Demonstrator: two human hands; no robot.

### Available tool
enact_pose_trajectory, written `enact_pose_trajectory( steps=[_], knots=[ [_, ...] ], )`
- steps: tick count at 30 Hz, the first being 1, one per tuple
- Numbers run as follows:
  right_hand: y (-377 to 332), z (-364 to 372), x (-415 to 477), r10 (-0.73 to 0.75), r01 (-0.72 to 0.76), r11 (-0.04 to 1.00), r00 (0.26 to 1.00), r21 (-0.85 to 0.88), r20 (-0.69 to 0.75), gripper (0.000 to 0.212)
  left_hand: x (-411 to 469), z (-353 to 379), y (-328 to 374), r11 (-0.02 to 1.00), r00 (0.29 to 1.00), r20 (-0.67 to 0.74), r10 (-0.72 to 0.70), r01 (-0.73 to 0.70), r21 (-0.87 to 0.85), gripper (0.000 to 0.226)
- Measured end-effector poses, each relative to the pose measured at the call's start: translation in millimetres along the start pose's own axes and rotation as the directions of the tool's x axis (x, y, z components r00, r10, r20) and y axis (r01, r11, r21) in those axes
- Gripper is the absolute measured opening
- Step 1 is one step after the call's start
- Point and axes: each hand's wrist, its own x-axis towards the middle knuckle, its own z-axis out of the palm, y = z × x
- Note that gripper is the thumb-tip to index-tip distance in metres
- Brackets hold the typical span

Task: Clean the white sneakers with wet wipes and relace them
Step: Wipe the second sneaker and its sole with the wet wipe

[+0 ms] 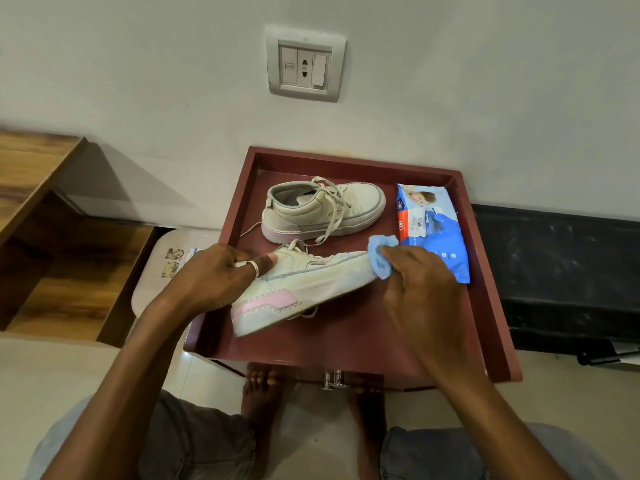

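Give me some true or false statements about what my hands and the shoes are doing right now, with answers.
1. The right hand presses a crumpled blue wipe to the toe of the nearer white leather sneaker. True.
2. The left hand rests idle on the dark red wooden tray. False: it grips the nearer sneaker.
3. The farther white sneaker has no laces. False: it is laced, with loose ends.
4. The blue wet-wipe pack lies on the tray, right of the sneakers. True.
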Motion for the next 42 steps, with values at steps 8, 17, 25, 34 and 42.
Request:
enact_pose_trajectory(
  steps=[8,17,25,34,42],
  knots=[
    [-15.0,11.9,-6.9,-0.101,0.105,0.994,0.987,-0.021,0.123,0.039,-7.1,1.0,10.2,0.99,0.987,-0.078,0.143,-0.142,0.025,0.074],
    [-15.4,8.1,-7.3,-0.041,0.043,0.999,0.99,-0.012,0.134,0.038,-15.6,14.8,30.4,0.95,0.908,-0.29,0.303,-0.313,0.011,0.042],
    [-33.8,13.1,-14.6,-0.119,0.12,0.993,0.985,-0.001,0.126,0.041,-15.7,15.6,30.9,0.934,0.914,-0.224,0.338,-0.354,-0.038,0.031],
    [5.6,8.5,4.3,0.004,-0.004,1.0,0.993,-0.001,0.119,0.038,-15.5,17.3,30.4,0.928,0.901,-0.238,0.363,-0.371,0.01,0.034],
    [5.8,12.0,3.6,-0.063,0.069,0.997,0.987,-0.035,0.148,0.041,-13.4,16.5,27.1,0.915,0.885,-0.244,0.397,-0.402,0.034,0.036]
  ],
)
